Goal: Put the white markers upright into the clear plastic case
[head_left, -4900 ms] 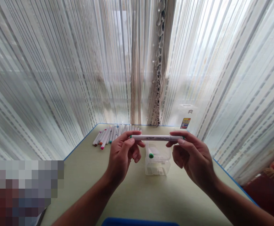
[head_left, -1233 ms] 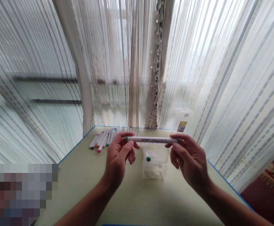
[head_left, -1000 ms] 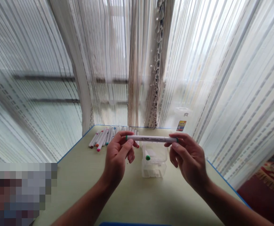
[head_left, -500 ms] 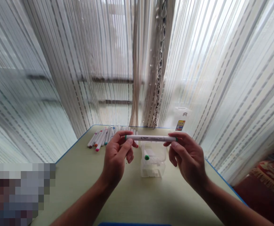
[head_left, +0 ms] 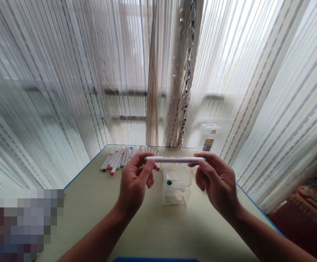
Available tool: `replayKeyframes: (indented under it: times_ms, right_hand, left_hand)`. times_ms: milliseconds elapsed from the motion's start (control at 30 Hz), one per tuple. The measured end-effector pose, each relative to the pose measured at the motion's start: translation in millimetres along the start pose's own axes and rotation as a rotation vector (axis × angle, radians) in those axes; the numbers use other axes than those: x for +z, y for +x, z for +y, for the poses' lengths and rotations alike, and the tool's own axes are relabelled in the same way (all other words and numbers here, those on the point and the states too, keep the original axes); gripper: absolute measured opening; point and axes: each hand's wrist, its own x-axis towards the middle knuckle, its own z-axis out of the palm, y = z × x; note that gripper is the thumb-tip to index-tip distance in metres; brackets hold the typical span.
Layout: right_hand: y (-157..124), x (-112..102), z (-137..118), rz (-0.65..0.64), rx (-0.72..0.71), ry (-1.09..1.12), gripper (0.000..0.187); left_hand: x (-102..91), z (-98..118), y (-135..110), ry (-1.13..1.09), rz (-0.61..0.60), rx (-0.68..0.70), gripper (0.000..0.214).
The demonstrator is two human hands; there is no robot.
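A white marker (head_left: 172, 159) with green ends is held level in the air between both hands. My left hand (head_left: 136, 174) pinches its left end between thumb and fingers. At the other end, my right hand (head_left: 218, 178) grips it the same way. Below and behind the marker, a clear plastic box (head_left: 176, 196) stands on the table. A marker with a green end (head_left: 169, 182) shows inside that box, its length hard to make out. Beyond my left hand lies a loose pile of white markers (head_left: 117, 159) with coloured ends.
The pale green table (head_left: 147, 233) has a blue edge. Near its back right stands a tall clear container (head_left: 209, 138) with a colourful label. String curtains (head_left: 115, 65) hang right behind the table. A red fringed cloth (head_left: 311, 207) is at the right.
The held marker has rolled slightly about its length, so its printing now shows near the upper edge. Both hands keep their hold in nearly the same place.
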Motion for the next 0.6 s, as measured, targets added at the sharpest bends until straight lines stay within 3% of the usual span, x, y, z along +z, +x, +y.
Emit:
replayKeyframes:
  times_ms: [600]
  right_hand:
    - [-1.5,3.0,-1.2,-0.004,0.000,-0.077,0.021]
  left_hand:
    - [-0.2,0.1,-1.5,0.128,-0.033,-0.068,0.030]
